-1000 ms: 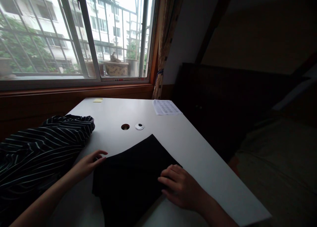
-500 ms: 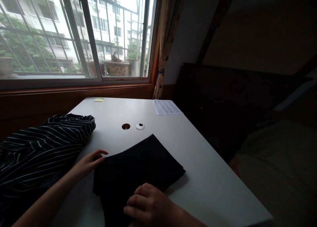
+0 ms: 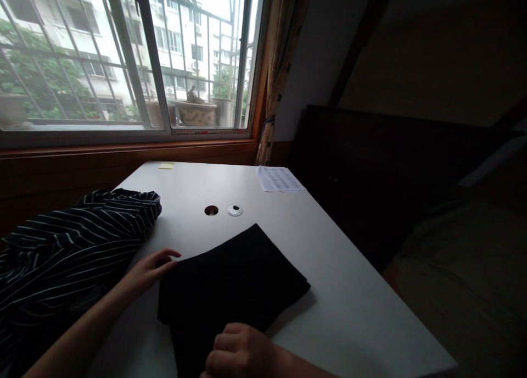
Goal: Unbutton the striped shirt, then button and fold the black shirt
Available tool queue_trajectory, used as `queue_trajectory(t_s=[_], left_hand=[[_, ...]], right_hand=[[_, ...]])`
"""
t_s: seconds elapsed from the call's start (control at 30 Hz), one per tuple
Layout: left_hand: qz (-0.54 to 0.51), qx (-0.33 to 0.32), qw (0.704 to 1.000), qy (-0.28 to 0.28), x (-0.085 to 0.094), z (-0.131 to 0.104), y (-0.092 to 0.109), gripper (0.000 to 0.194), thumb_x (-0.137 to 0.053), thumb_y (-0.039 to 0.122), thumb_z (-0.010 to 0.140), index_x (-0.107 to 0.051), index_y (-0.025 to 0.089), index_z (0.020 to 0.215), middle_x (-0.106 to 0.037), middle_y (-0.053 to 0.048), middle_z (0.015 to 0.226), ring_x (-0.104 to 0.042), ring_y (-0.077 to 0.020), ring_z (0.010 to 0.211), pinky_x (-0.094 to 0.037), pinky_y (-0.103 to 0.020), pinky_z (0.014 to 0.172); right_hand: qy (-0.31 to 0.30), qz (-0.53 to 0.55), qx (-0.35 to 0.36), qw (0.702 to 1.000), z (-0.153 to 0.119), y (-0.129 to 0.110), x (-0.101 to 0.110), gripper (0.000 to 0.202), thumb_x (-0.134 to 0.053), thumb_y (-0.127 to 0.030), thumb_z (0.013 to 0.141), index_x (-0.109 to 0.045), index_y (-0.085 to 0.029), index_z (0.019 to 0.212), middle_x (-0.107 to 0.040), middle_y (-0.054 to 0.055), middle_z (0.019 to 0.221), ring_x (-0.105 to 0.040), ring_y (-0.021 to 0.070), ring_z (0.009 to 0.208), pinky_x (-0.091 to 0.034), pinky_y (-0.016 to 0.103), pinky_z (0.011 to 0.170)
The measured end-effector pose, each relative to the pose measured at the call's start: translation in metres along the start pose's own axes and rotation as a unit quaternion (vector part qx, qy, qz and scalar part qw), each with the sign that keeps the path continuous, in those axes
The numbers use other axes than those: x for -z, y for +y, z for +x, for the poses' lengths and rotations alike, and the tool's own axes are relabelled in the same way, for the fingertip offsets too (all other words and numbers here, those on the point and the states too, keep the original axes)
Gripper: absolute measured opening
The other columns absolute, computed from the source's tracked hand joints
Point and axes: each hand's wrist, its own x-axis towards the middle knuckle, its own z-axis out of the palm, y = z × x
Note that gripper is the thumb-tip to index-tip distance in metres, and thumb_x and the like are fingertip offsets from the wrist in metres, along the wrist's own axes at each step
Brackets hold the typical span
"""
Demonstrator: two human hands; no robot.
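Observation:
A folded black garment point(image 3: 234, 273) lies on the white table point(image 3: 337, 295), its far corner pointing toward the window; its exact kind is hard to tell in the dark. My left hand point(image 3: 154, 268) rests at the garment's left corner, fingers stretched out and a little apart. Lower down, my right hand point(image 3: 242, 350) is closed over the near part of the garment, knuckles up, with the fingertips hidden. Left of my left arm is a heaped black garment with white stripes point(image 3: 78, 246).
Toward the back of the table are a round hole point(image 3: 211, 210) and a white round cover point(image 3: 235, 210). A printed sheet point(image 3: 280, 179) lies at the far right corner, a yellow note point(image 3: 167, 165) at the far left. A barred window point(image 3: 197, 65) stands behind.
My right hand has moved slightly down and its fingers have curled in more tightly on the black garment. My left hand stays at the left corner. The view shifts slightly.

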Motion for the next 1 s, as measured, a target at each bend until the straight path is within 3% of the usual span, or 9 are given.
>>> queue_trajectory(t_s=[0.1,0.3,0.4,0.53,0.67,0.83,1.0], left_hand=[[0.0,0.008,1.0,0.004,0.0,-0.001,0.005,0.057,-0.06,0.065,0.083,-0.067,0.016,0.112,-0.066,-0.006,0.085,-0.059,-0.0225,0.075,-0.044,-0.029,0.065],[-0.008,0.005,1.0,0.003,0.001,-0.001,0.005,0.056,-0.06,0.063,0.083,-0.067,0.016,0.112,-0.065,-0.005,0.084,-0.058,-0.0213,0.073,-0.044,-0.029,0.064],[-0.007,0.003,1.0,0.006,0.0,0.0,0.002,0.055,-0.061,0.063,0.082,-0.067,0.016,0.111,-0.065,-0.004,0.081,-0.058,-0.0205,0.072,-0.043,-0.028,0.062],[-0.018,0.007,1.0,0.021,-0.001,0.0,0.006,0.057,-0.064,0.065,0.077,-0.068,0.016,0.106,-0.065,-0.003,0.078,-0.058,-0.0205,0.07,-0.044,-0.028,0.062],[-0.03,0.017,0.998,0.051,0.003,-0.002,0.021,0.056,-0.067,0.064,0.075,-0.069,0.015,0.102,-0.067,-0.005,0.082,-0.06,-0.0219,0.073,-0.046,-0.03,0.065],[-0.052,0.012,0.994,0.098,0.013,-0.004,0.043,0.051,-0.068,0.06,0.077,-0.067,0.017,0.102,-0.07,-0.006,0.091,-0.064,-0.0243,0.086,-0.049,-0.031,0.073],[-0.018,0.003,0.993,0.12,0.015,-0.002,0.034,0.052,-0.071,0.062,0.072,-0.07,0.017,0.097,-0.072,-0.007,0.09,-0.066,-0.0268,0.087,-0.05,-0.033,0.074]], right_hand=[[-0.005,0.026,-0.007,1.0,-0.006,-0.001,-0.012,0.038,-0.055,-0.031,0.099,-0.046,-0.02,0.064,-0.049,-0.007,0.057,-0.045,0.0081,0.054,-0.031,0.025,0.047],[-0.077,-0.007,0.009,0.997,-0.001,-0.004,-0.013,0.017,-0.066,-0.035,0.093,-0.056,-0.025,0.083,-0.061,-0.009,0.07,-0.052,0.0116,0.06,-0.027,0.027,0.048],[-0.1,-0.024,-0.01,0.995,0.004,-0.01,-0.017,0.025,-0.065,-0.04,0.093,-0.053,-0.022,0.079,-0.059,-0.008,0.065,-0.052,0.0103,0.056,-0.027,0.027,0.046],[-0.066,-0.041,-0.014,0.997,0.009,-0.015,-0.028,0.04,-0.062,-0.038,0.093,-0.04,-0.021,0.065,-0.05,-0.007,0.054,-0.049,0.0083,0.05,-0.028,0.026,0.044],[-0.02,-0.068,0.018,0.997,0.02,-0.013,-0.022,0.041,-0.063,-0.028,0.092,-0.033,-0.021,0.065,-0.045,-0.009,0.053,-0.045,0.0067,0.046,-0.025,0.023,0.044],[0.079,-0.062,0.001,0.995,0.043,-0.011,-0.001,0.035,-0.064,-0.025,0.092,-0.039,-0.021,0.068,-0.046,-0.009,0.057,-0.046,0.0074,0.051,-0.031,0.024,0.047],[0.076,-0.043,0.018,0.996,0.048,-0.016,-0.011,0.021,-0.068,-0.022,0.089,-0.051,-0.02,0.077,-0.051,-0.008,0.064,-0.051,0.0092,0.057,-0.034,0.022,0.043]])
